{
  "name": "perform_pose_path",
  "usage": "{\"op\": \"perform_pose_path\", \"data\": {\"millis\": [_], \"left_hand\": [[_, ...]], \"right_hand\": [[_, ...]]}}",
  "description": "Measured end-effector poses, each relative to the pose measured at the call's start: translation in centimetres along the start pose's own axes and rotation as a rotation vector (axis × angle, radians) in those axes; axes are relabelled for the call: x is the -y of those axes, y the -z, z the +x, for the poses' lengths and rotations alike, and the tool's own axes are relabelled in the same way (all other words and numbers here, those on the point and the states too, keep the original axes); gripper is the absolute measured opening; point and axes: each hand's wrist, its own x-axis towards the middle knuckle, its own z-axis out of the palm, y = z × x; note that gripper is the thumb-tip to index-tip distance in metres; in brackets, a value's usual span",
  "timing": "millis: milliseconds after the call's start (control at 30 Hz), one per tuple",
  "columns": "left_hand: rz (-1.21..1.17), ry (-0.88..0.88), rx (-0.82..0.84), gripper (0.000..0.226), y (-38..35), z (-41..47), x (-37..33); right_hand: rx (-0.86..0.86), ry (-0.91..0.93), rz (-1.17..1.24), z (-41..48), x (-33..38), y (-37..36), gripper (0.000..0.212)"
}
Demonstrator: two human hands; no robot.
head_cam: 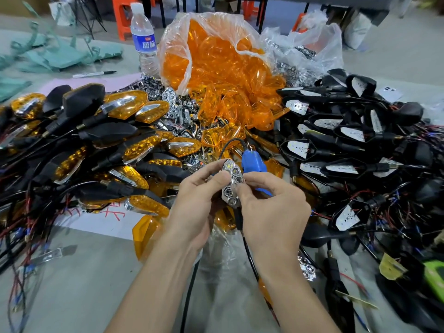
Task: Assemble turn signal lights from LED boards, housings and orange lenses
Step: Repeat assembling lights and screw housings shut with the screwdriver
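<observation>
Over the desk (84, 272), my left hand (194, 200) and right hand (271, 207) both pinch one chrome LED piece (231, 186) between thumb and fingertips, holding it upright between them with its top cell lit. A blue plug (253, 162) on a black cable sits just behind my right fingers. Left of my hands lies a heap of finished lights (134, 109), to the right a heap of black housings (336, 131) with white boards inside, straight beyond them the clear bag spilling orange lenses (216, 61), and farther left a water bottle (143, 37).
</observation>
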Motion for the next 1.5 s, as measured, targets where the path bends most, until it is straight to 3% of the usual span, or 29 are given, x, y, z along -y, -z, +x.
{"op": "perform_pose_path", "data": {"millis": [133,233,400,500,633,733,1033,1233,1500], "left_hand": [[-0.005,-0.051,0.001,0.034,0.0,0.0,-0.3],[0.053,-0.070,-0.004,0.033,0.3,-0.1,-0.5],[0.187,-0.130,0.186,0.040,1.4,-0.4,-1.1],[0.176,-0.150,0.141,0.042,1.2,-0.3,-1.2],[0.153,-0.158,0.101,0.043,0.6,-0.5,-0.7],[0.147,-0.162,0.097,0.042,0.4,-0.7,-0.5],[0.275,-0.104,0.164,0.031,0.2,-0.7,-1.4],[0.301,-0.215,0.049,0.030,0.1,-0.7,-1.4],[0.252,-0.194,0.065,0.035,0.5,-0.7,-1.6]], "right_hand": [[0.076,-0.012,0.093,0.0,0.3,-0.1,0.044],[0.169,-0.039,0.096,0.3,0.2,-0.2,0.039],[0.235,-0.117,0.241,1.0,-0.5,0.1,0.027],[0.283,-0.189,0.334,1.2,-0.8,-0.1,0.033],[0.479,-0.234,0.434,1.3,-0.7,0.2,0.056],[0.537,-0.225,0.466,1.5,-0.9,0.6,0.051],[0.453,-0.248,0.607,1.3,-1.1,0.4,0.053],[0.405,-0.233,0.586,0.7,-0.7,-0.4,0.054],[0.525,-0.287,0.569,0.7,-0.6,0.0,0.047]]}}
